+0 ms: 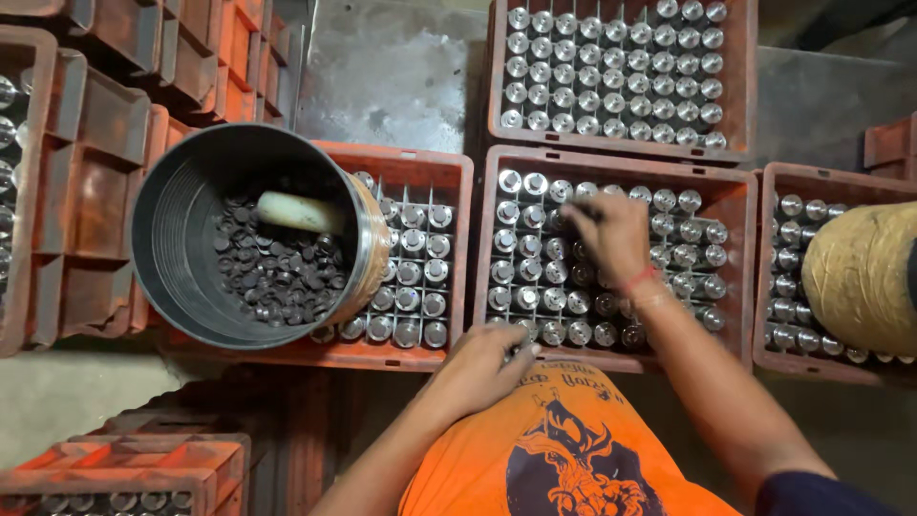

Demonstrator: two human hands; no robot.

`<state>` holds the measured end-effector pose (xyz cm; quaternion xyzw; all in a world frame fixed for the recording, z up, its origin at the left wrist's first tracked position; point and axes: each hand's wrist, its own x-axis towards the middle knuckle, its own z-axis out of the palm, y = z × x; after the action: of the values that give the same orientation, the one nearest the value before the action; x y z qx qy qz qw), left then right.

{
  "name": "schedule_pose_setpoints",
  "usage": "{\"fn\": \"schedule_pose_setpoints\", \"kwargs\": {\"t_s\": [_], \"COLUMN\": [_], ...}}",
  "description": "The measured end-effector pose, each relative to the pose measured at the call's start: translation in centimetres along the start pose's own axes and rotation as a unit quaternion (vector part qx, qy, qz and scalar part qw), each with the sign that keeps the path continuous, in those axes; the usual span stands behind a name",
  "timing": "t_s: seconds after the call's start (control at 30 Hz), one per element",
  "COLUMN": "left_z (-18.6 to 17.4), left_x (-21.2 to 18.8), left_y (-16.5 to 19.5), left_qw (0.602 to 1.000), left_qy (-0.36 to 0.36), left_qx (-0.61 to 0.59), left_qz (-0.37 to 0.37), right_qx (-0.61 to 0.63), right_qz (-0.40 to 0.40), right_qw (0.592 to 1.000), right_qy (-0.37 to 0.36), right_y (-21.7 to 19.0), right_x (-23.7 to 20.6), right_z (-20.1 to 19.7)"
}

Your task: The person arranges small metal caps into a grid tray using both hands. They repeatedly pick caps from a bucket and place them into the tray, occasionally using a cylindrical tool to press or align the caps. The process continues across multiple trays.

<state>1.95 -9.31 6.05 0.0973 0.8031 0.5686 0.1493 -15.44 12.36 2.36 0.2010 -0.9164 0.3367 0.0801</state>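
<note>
My right hand (611,234) reaches over the middle red crate (482,248), which is packed with upright shiny metal cylinders (535,287). Its fingertips are pinched low over the cylinders in the crate's far half, with what looks like a small dark cap between them; the hand is blurred. A red thread circles that wrist. My left hand (478,368) rests at the crate's near rim with fingers curled inward; what lies inside them is hidden. A black bucket (172,258) to the left holds many small dark caps (277,277) and a pale scoop-like piece (296,212).
The bucket sits on another red crate (449,172) of cylinders. More filled crates stand behind (740,86) and to the right (769,277), where a tan wrapped roll (860,277) lies. Empty red crates (86,191) are stacked on the left. An orange shirt (564,449) fills the bottom.
</note>
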Motion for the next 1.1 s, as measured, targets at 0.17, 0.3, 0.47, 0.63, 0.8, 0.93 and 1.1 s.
{"fn": "schedule_pose_setpoints", "kwargs": {"t_s": [0.17, 0.3, 0.47, 0.63, 0.8, 0.93, 1.1], "left_z": [-2.1, -3.0, -2.2, -1.3, -0.2, 1.6, 1.9], "left_x": [-1.3, -2.5, -2.4, -1.4, -0.3, 0.1, -0.1], "left_y": [2.6, 2.2, 0.6, -0.6, -2.8, -4.9, -5.9], "left_qw": [0.998, 1.0, 0.999, 0.997, 0.959, 0.917, 0.934], "left_qy": [-0.003, 0.011, 0.024, 0.052, -0.005, -0.014, -0.04], "left_qx": [0.055, 0.005, -0.047, -0.057, -0.215, -0.365, -0.293], "left_qz": [0.007, 0.023, 0.003, -0.014, -0.185, -0.161, -0.199], "right_qx": [-0.054, -0.097, -0.143, -0.161, 0.018, 0.17, 0.145], "right_qz": [-0.073, -0.112, -0.119, -0.139, -0.078, -0.175, -0.267], "right_qw": [0.995, 0.989, 0.982, 0.974, 0.993, 0.941, 0.908], "right_qy": [0.028, 0.021, -0.035, -0.079, -0.09, -0.236, -0.288], "right_y": [1.2, 0.0, 0.2, 0.2, -4.8, -8.7, -9.6], "right_x": [2.4, 0.6, -0.5, 1.0, -1.6, -4.9, -5.2], "right_z": [1.6, 1.8, 0.9, -0.4, -2.6, -3.4, -4.0]}}
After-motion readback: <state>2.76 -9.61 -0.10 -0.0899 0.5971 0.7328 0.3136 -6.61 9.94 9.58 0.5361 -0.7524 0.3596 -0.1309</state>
